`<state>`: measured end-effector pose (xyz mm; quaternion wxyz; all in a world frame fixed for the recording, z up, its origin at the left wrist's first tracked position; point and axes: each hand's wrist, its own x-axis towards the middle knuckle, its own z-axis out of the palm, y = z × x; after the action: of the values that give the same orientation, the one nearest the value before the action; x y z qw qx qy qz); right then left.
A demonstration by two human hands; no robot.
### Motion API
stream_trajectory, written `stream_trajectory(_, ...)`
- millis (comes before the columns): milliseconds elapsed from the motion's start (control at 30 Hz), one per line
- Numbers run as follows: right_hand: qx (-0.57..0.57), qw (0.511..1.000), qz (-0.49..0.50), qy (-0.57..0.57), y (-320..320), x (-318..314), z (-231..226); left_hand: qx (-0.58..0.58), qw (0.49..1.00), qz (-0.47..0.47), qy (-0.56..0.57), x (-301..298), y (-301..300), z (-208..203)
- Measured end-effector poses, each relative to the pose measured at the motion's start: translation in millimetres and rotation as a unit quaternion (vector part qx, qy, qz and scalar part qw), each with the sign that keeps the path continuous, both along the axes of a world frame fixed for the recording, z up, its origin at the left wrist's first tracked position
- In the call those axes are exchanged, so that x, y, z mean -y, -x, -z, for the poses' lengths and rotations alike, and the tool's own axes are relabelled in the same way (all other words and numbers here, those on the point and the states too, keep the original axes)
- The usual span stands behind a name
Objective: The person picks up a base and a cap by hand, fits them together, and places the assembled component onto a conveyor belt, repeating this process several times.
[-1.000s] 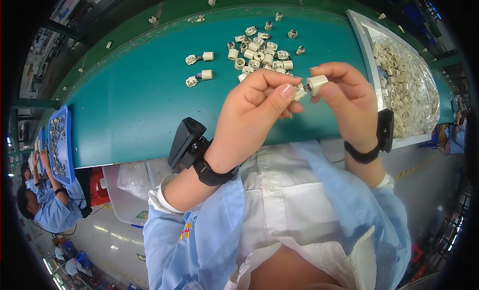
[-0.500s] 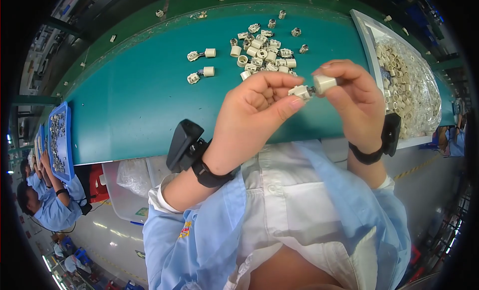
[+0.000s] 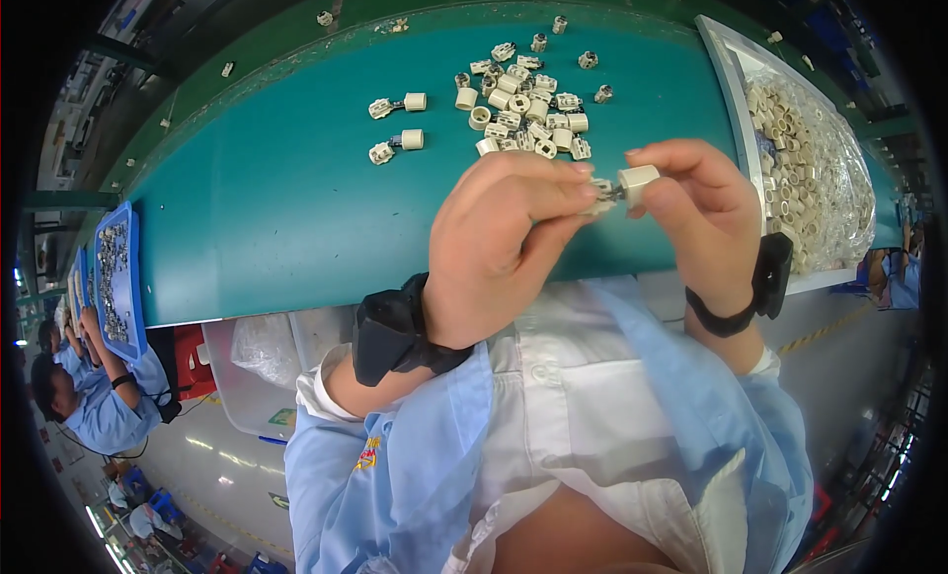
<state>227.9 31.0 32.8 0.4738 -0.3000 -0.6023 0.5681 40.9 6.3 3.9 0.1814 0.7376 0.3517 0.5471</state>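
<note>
My left hand (image 3: 504, 228) pinches a small cream plastic clip-like part (image 3: 601, 197) between thumb and fingers, which partly cover it. Between thumb and fingertips, my right hand (image 3: 709, 213) grips a cream cylindrical cap (image 3: 640, 182). A short dark stem links the cap and the part, just above the green work surface (image 3: 257, 208). Beyond my hands lies a loose pile of cream caps and clip-like parts (image 3: 521, 105). To its left, two similar pairs lie apart: an upper pair (image 3: 398, 104) and a lower pair (image 3: 397, 144).
On the right stands a white tray (image 3: 726, 75) holding a clear bag of cream caps (image 3: 790, 149). Several loose parts lie along the far edge. At far left is a blue tray (image 3: 135, 278) of small parts, with a co-worker (image 3: 114, 386) beside it.
My left hand has rolled over, its back now turned up, and the clip-like part has turned with it. The cap in my right hand has tilted slightly.
</note>
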Motion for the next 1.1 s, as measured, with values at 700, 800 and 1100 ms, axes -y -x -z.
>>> stream_trajectory(700,-0.013,0.994,-0.086,0.068,10,-11,4,-0.04,0.991,-0.029,-0.121,-10,5,6)
stream_trajectory(800,0.021,0.99,-0.11,0.084,17,-28,-4,-0.051,0.988,-0.029,-0.143,-30,10,3)
stream_trajectory(1100,0.366,0.91,0.058,-0.184,5,-164,-50,-0.16,0.975,-0.116,-0.103,-111,34,-37)
